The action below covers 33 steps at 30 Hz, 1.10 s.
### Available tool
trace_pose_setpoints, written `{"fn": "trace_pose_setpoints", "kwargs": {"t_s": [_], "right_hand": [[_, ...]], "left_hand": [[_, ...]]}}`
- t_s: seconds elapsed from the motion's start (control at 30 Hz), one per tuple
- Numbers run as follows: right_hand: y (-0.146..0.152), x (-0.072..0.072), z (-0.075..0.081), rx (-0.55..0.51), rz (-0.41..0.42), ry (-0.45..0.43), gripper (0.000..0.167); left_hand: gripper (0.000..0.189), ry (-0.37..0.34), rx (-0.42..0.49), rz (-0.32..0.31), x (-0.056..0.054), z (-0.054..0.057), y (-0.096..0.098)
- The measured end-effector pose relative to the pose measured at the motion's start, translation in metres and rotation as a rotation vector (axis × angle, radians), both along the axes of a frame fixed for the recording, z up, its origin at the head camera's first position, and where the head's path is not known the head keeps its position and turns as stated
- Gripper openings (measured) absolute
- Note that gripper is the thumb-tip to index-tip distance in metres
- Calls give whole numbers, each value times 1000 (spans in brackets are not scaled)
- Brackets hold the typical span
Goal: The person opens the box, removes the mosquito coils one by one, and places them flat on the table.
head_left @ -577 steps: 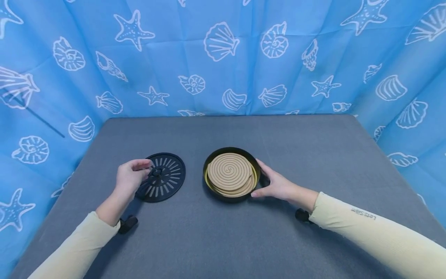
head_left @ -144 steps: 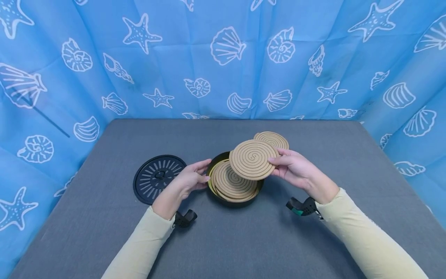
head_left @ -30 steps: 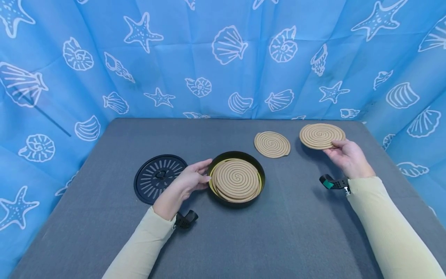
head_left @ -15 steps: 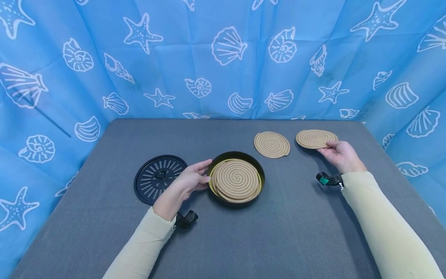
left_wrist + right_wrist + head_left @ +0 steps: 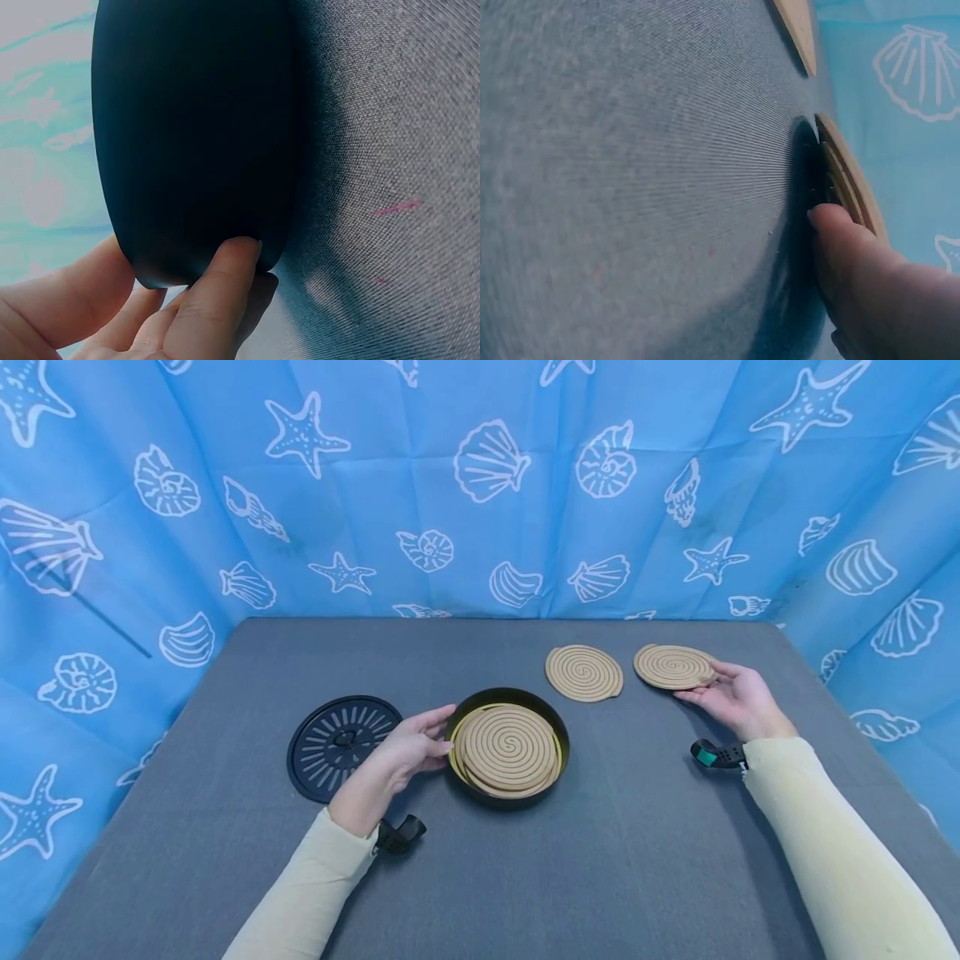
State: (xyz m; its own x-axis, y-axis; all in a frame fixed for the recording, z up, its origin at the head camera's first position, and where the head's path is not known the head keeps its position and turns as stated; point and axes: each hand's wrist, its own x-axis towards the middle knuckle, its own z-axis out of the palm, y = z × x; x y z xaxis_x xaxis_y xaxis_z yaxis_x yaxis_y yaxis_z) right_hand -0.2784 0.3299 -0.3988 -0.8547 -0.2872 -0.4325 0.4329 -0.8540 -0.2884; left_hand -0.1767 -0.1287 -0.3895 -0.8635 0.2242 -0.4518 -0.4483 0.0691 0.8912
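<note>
At the back right, my right hand (image 5: 742,699) holds a beige spiral mosquito coil (image 5: 673,667) by its right edge, low over the table. In the right wrist view the coil (image 5: 847,176) appears edge-on in layers, with a dark shadow beside it. Another coil (image 5: 584,673) lies flat on the table to its left. Several more are stacked (image 5: 510,745) inside a round black tin (image 5: 564,727) with a yellow inner edge. My left hand (image 5: 401,750) grips the left side of this tin, thumb and fingers against its wall (image 5: 195,135).
A black slotted lid (image 5: 341,747) with a small centre loop lies left of the tin, partly behind my left hand. The grey cloth-covered table (image 5: 570,877) ends at a blue shell-patterned curtain (image 5: 420,468).
Coils have come out of the tin, and two coils are now at the back right. My right hand has just lowered one there. My left hand went from the lid to the tin.
</note>
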Motion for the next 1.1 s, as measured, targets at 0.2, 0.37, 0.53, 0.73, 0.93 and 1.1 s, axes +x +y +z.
{"fn": "trace_pose_setpoints", "kwargs": {"t_s": [0.2, 0.37, 0.53, 0.73, 0.93, 1.1], "right_hand": [[2, 5, 6, 48, 27, 8, 61], [2, 10, 12, 98, 21, -9, 64], [5, 17, 14, 90, 6, -16, 67], [10, 25, 13, 57, -19, -32, 71], [15, 33, 11, 40, -25, -42, 72], [18, 38, 10, 38, -17, -35, 71]], "left_hand": [[59, 6, 15, -8, 0, -1, 0], [59, 19, 31, -10, 1, -1, 0], [60, 36, 57, -24, 2, 0, -1], [60, 28, 56, -22, 2, 0, 0], [61, 26, 41, -9, 3, 0, 1], [61, 20, 26, 4, 1, -1, 2]]}}
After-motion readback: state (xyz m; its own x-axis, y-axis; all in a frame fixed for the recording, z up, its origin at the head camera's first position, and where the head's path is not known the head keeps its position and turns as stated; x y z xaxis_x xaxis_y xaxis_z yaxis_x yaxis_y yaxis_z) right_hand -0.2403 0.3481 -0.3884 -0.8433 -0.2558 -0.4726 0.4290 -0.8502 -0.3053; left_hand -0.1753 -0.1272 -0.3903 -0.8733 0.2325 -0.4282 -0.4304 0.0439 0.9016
